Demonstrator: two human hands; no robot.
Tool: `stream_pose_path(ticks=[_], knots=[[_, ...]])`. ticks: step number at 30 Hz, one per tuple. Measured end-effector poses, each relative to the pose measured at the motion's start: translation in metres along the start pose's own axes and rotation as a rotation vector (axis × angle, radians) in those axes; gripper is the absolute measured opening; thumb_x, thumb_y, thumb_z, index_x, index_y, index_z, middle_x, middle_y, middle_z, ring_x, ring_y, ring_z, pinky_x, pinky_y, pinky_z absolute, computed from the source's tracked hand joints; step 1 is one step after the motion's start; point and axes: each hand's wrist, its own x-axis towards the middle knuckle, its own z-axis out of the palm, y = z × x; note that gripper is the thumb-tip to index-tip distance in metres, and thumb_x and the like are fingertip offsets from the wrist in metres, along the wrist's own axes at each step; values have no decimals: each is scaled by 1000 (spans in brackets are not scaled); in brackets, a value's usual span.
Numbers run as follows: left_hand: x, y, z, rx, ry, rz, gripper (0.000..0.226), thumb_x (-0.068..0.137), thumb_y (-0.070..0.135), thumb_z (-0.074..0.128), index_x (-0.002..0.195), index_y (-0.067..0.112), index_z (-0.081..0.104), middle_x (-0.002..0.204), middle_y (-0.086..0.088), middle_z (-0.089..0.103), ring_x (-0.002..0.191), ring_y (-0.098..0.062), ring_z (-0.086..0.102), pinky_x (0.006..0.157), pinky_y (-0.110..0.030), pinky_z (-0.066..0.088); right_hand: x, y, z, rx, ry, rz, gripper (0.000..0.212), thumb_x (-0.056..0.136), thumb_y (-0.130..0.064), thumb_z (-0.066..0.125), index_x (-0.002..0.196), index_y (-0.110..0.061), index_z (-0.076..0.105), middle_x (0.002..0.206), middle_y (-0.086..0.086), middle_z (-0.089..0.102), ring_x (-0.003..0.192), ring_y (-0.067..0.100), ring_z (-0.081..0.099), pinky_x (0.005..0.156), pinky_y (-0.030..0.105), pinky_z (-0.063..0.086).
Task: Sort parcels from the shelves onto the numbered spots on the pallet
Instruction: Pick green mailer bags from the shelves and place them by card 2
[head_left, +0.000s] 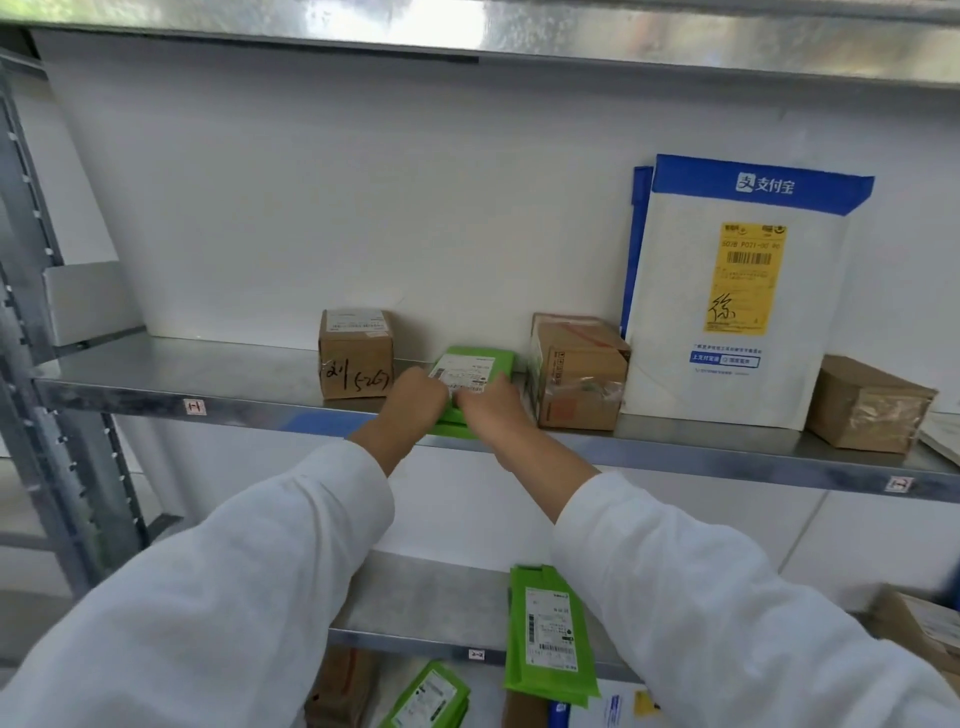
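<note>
Head view: both hands in white sleeves reach to the upper shelf (156, 397). The left hand (415, 397) and right hand (491, 410) each curl their fingers onto the near end of a green parcel (496, 357), one on either side. It lies flat at the shelf's front edge, between a small box (356, 353) and a taped box (576, 371). A white mailer (737, 301) stands right of them, with a brown box (867, 405) beyond. Another green pack (550, 629) lies on the lower shelf (415, 597)

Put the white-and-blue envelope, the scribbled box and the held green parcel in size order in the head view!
1. white-and-blue envelope
2. scribbled box and green parcel: unsure; the parcel lies flat, partly hidden.
</note>
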Motion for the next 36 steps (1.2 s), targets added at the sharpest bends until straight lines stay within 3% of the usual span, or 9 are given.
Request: stream_pose_path(ticks=[5,10,15,18,22,26,29,32,36], knots=[[-11,-7,-2,-321,116,-2,22,94,4,42,106,4,61,100,-9,60,88,-22,53,59,-21,40,-22,-4,-11,118,15,-126,53,82,-11,69,130,-14,46,128,0,58,115,17,57,89,23,43],[-12,-14,1,-425,191,26,25,100,17,42,91,8,64,91,-9,64,81,-23,57,67,-27,44,-35,3,-3,60,167,-360,66,75,-16,71,133,-22,41,127,0,55,118,21,51,101,38,44],[-23,-13,-1,-464,167,151,25,101,13,42,92,12,66,77,3,63,72,-13,56,62,-21,45,-42,12,-10,334,116,-302,46,84,-8,65,125,-22,51,116,-2,64,105,13,63,91,36,54],[-36,-15,-6,-463,192,236,24,100,10,45,101,7,69,80,4,66,72,-9,57,58,-12,47,-51,17,-7,542,93,-247,36,93,-11,56,126,-25,55,114,-7,66,99,8,65,86,31,56],[-58,-20,-19,-460,195,318,27,100,12,45,114,14,67,100,1,70,90,-12,64,71,-16,50,-67,18,-2,618,30,-268,41,99,-13,48,136,-31,50,117,-14,66,100,3,65,80,20,54],[-91,-24,-33,-368,312,374,31,101,9,40,120,17,62,104,4,60,91,1,56,69,3,40,-85,12,4,622,-45,-304,44,99,-11,48,138,-32,47,121,-12,65,107,10,65,90,32,55],[-108,-33,-43,-204,416,343,35,102,13,37,130,13,58,116,-9,52,96,-10,50,68,7,32,-101,11,8,599,-117,-343,45,98,-14,51,138,-34,47,124,-9,63,110,14,63,92,38,55],[-136,-44,-49,-102,487,344,34,102,15,38,131,15,56,113,-5,57,98,-10,51,72,4,34,-119,16,11,543,-159,-346,46,95,-20,57,136,-35,48,123,-8,63,107,15,64,89,41,56],[-187,-75,-49,-161,489,256,29,101,18,45,125,21,60,106,7,68,93,-4,63,76,-15,50,-151,32,15,545,-226,-322,40,89,-12,64,127,-24,59,112,-9,69,99,11,68,82,31,58]])
